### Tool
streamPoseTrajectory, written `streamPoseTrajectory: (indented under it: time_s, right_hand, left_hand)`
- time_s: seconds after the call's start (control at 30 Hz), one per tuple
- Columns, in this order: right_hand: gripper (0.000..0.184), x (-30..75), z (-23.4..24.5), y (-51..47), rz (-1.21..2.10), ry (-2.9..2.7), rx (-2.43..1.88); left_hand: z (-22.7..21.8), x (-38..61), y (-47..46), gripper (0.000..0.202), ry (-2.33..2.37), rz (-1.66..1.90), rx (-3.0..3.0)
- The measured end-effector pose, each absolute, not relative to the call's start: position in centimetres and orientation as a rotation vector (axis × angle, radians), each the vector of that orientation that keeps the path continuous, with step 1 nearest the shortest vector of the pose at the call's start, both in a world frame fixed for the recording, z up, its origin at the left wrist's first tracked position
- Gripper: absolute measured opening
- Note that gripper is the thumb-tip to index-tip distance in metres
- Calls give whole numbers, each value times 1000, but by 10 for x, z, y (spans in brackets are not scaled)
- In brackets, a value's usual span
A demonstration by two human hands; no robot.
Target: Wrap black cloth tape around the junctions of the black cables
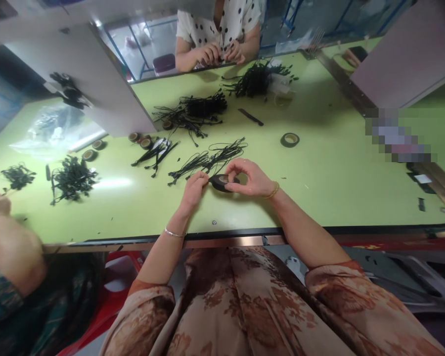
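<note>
My right hand [255, 179] holds a roll of black tape [218, 184], with fingers in its ring and the thumb against its near side. My left hand [195, 192] is closed in a pinch at the roll's left edge; what lies between its fingertips is too small to make out. Just beyond both hands, a loose bundle of thin black cables [207, 160] with small connectors rests on the green table [252, 212]. A second tape roll [289, 140] lies flat, farther off to the right.
Black cable piles [74, 179] lie left, with more cables [203, 105] toward the back. Several small tape rolls [145, 143] stand near a white upright panel [107, 94]. A dark blade-like strip [250, 117] lies mid-table. A co-worker [218, 34] sits opposite; another person's arm [11, 242] is at left.
</note>
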State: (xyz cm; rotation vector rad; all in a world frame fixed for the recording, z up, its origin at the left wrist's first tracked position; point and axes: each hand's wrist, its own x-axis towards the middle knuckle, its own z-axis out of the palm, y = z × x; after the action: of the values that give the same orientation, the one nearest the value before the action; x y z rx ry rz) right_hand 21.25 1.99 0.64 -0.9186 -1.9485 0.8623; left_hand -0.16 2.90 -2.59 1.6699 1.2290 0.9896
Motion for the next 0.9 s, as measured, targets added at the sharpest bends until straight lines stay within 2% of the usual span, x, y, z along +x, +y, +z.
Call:
streamPoseTrajectory:
  time_s: [0.13, 0.4, 0.53, 0.7, 0.8, 0.9]
  right_hand:
    - [29, 210, 5, 20, 685, -2084, -960]
    - [24, 209, 0, 23, 630, -2140, -1005]
    - [25, 205, -4, 25, 1010, -1820, -1135]
    - [52, 202, -11, 28, 1739, -1284, -923]
    - [61, 204, -14, 29, 1954, -1144, -735]
    - [63, 208, -13, 30, 2034, -1044, -621]
  left_hand:
    - [-27, 0, 30, 23, 1181, 960, 1326]
    - [-21, 7, 18, 31, 1332, 1141, 1772]
    - [-19, 9, 13, 32, 1343, 1201, 1869]
    - [-19, 5, 12, 34, 1235, 1153, 2002]
    - [-17, 1, 12, 34, 1172, 1120, 2060]
    - [-15, -1, 13, 33, 1123, 1147, 2091]
